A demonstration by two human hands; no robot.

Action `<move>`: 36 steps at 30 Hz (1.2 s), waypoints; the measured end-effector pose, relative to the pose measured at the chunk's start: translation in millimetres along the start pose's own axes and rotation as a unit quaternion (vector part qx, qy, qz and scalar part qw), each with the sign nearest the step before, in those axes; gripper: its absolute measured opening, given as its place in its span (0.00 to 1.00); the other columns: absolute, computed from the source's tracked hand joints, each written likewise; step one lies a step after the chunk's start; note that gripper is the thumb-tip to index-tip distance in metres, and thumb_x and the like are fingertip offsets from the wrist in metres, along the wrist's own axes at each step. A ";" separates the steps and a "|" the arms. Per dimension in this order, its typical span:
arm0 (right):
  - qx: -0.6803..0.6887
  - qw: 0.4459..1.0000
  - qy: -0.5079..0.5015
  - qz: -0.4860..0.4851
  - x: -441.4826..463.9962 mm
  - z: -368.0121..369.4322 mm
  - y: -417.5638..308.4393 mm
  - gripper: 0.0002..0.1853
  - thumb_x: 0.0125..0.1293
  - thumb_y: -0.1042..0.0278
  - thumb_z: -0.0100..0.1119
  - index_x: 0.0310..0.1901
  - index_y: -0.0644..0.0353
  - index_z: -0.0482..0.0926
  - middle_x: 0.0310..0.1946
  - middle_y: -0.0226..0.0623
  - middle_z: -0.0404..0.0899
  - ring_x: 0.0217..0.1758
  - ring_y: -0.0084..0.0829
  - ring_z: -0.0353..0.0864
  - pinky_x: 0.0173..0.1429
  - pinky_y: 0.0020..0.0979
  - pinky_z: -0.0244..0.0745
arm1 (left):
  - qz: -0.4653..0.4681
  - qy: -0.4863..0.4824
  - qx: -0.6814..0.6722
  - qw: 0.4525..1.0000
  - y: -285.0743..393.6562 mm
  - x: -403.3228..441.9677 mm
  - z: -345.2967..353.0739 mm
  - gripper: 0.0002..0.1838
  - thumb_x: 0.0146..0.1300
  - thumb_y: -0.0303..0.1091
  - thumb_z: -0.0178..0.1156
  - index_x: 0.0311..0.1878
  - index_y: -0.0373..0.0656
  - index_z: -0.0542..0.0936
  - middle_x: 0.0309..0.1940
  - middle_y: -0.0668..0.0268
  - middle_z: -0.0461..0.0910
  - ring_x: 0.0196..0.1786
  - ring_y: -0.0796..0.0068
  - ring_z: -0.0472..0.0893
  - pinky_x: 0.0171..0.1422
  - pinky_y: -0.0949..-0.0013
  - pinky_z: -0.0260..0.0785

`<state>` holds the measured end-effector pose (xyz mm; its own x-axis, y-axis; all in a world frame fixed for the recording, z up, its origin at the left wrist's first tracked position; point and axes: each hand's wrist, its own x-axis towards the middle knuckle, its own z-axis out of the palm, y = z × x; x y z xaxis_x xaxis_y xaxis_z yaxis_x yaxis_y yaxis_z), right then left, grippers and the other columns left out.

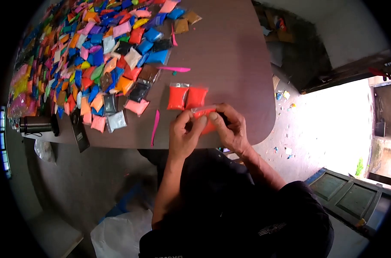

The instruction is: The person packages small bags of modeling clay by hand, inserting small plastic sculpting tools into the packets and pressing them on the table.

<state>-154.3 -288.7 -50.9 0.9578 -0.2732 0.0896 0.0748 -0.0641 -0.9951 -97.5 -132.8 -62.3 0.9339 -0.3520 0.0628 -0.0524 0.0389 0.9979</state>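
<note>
Between both hands is a red clay packet (209, 126) in clear plastic, held over the table's front edge. My left hand (187, 131) pinches its left side with thumb and fingers. On its other side, my right hand (230, 129) grips the top right, thumb pressed on the front. Two more red packets lie side by side just beyond the hands: a left red packet (177, 97) with a clear top strip, and a right red packet (197, 97), partly hidden by the held one. A pink plastic knife (155, 127) lies left of my left hand.
A large pile of colourful packets (96, 56) covers the table's left side. Another pink knife (174, 69) lies beside the pile. At the left edge are a steel flask (37, 124) and a dark flat object (80, 134). A plastic bag (118, 234) is below.
</note>
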 end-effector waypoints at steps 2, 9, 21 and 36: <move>0.044 0.999 0.018 0.012 -0.5 0.7 2.4 0.09 0.77 0.73 0.64 0.53 0.67 0.85 0.40 0.32 0.82 0.45 0.22 0.79 0.52 0.26 0.75 | -0.002 -0.015 0.016 1.000 5.5 0.0 -1.5 0.10 0.71 0.32 0.70 0.38 0.37 0.80 0.24 0.76 0.73 0.29 0.88 0.68 0.31 0.75 0.59; 0.067 0.997 0.024 0.016 -2.3 -0.5 11.7 0.12 0.78 0.70 0.64 0.57 0.67 0.83 0.43 0.33 0.82 0.46 0.21 0.79 0.52 0.26 0.76 | 0.031 -0.016 0.054 0.998 10.9 0.5 2.6 0.07 0.69 0.30 0.69 0.40 0.37 0.82 0.25 0.71 0.76 0.28 0.84 0.72 0.33 0.72 0.64; 0.100 0.993 0.027 0.050 -1.1 -2.5 4.0 0.14 0.78 0.70 0.64 0.59 0.69 0.81 0.48 0.34 0.85 0.53 0.22 0.81 0.58 0.27 0.78 | 0.076 -0.028 0.069 0.994 10.8 0.8 6.3 0.09 0.66 0.32 0.72 0.42 0.40 0.82 0.27 0.70 0.79 0.29 0.82 0.76 0.35 0.72 0.68; 0.104 0.992 0.056 0.048 -2.8 -3.5 6.7 0.12 0.77 0.71 0.64 0.56 0.67 0.83 0.45 0.30 0.85 0.49 0.20 0.80 0.56 0.26 0.76 | 0.037 -0.042 0.000 0.998 8.2 0.2 2.0 0.12 0.70 0.31 0.69 0.53 0.39 0.84 0.36 0.66 0.87 0.38 0.82 0.84 0.42 0.73 0.75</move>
<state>-157.4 -291.8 -57.7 0.9270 -0.3748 -0.0144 0.0508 0.1635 -0.9852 -98.4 -134.4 -54.1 0.8947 -0.4249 0.1378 -0.1201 0.0682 0.9904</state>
